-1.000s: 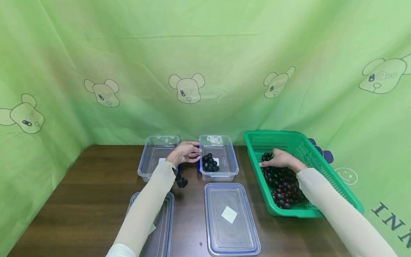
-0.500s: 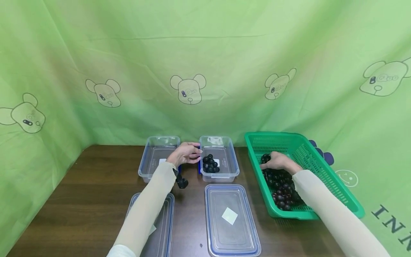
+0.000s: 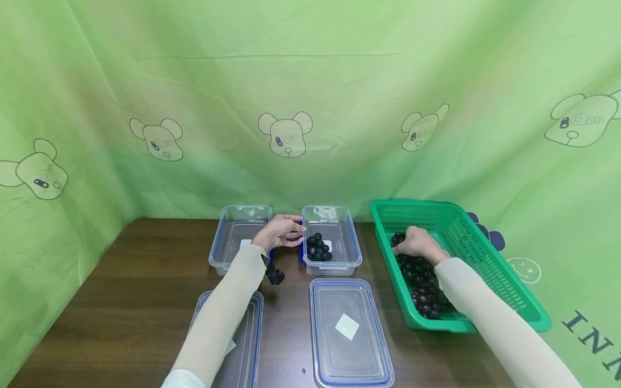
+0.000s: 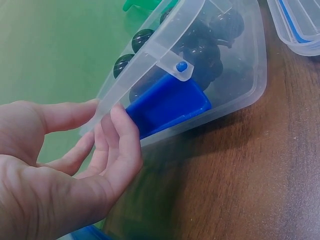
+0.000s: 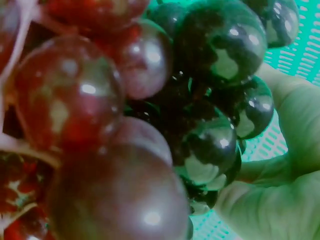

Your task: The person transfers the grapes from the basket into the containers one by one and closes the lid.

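Observation:
My left hand [image 3: 278,231] holds the near-left rim of a clear plastic container [image 3: 342,226], thumb and fingers at its edge beside a blue side latch [image 4: 170,105]. A small cluster of black grapes [image 3: 318,248] lies inside that container. To the right, my right hand [image 3: 418,242] reaches into a green basket [image 3: 414,205]. It grips a bunch of dark grapes [image 5: 215,135], its fingertips hidden behind them. Redder grapes [image 5: 70,95] fill the left of the right wrist view. More grapes [image 3: 422,285] lie along the basket's left side.
A second clear container [image 3: 233,237] stands left of my left hand. Two blue-edged lids lie in front, the right lid [image 3: 349,350] in full view and the left lid [image 3: 245,345] partly under my left forearm. A green printed cloth [image 3: 310,70] hangs behind the wooden table [image 3: 121,302].
My right hand has shifted slightly left within the basket, still among the grapes, and its forearm has swung left. The left hand stays at the container.

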### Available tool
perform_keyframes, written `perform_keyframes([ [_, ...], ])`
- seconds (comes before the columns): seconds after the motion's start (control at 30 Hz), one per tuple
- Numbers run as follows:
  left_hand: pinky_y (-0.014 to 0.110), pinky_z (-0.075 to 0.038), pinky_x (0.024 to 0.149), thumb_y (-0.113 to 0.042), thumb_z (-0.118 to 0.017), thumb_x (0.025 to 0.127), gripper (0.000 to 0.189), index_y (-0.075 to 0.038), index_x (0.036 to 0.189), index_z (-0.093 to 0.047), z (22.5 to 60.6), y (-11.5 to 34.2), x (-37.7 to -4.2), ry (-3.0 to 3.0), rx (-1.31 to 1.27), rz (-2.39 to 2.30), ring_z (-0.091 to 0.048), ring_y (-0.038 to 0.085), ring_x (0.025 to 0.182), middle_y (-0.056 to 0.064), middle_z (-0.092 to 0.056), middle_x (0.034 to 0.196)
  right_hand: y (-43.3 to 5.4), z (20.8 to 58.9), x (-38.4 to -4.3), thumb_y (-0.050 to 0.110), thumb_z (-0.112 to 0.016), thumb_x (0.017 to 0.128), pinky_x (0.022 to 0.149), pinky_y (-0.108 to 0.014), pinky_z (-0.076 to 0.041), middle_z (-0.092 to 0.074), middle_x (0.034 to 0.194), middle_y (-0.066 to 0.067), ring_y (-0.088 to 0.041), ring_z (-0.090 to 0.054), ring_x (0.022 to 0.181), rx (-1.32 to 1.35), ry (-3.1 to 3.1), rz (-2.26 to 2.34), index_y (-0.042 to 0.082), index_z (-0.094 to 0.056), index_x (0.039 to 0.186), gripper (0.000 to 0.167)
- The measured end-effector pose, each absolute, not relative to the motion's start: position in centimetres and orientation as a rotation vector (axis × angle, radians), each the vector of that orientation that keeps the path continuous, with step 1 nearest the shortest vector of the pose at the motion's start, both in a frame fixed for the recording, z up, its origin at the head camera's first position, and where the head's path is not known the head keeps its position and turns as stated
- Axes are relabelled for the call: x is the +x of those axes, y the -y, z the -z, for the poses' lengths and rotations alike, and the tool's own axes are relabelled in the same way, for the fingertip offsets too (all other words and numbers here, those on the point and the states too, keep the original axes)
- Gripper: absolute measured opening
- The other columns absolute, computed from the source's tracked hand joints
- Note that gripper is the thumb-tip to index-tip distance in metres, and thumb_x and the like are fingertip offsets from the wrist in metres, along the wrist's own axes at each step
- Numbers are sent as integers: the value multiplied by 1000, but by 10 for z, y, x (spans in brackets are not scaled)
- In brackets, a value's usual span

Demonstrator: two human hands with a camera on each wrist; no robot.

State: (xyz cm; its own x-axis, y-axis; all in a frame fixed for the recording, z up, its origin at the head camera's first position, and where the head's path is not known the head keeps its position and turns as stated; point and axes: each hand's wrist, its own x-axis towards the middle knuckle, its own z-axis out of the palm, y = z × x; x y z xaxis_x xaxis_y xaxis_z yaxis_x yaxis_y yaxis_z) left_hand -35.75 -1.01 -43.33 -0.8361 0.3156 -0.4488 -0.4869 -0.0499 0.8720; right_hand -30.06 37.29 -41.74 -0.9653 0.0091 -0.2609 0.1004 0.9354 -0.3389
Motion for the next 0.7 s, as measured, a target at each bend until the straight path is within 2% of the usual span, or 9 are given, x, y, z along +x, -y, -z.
perform_keyframes([
  [0.4,25,-61,79,6,-68,96,60,-8,152,-53,434,10,-358,-1695,-190,-1930,-64,14,83,8,-66,102,-372,412,-297,30,-81,88,45,-25,-28,-23,51,10,-9,-21,49,162,-2850,610,22,-33,55,59],
  [0.7,25,-60,72,6,-67,97,58,-8,152,-54,434,11,-359,-1694,-184,-1932,-63,14,80,7,-64,101,-374,401,-297,34,-81,89,45,-26,-31,-27,50,9,-10,-26,46,150,-2903,646,21,-34,55,59],
])
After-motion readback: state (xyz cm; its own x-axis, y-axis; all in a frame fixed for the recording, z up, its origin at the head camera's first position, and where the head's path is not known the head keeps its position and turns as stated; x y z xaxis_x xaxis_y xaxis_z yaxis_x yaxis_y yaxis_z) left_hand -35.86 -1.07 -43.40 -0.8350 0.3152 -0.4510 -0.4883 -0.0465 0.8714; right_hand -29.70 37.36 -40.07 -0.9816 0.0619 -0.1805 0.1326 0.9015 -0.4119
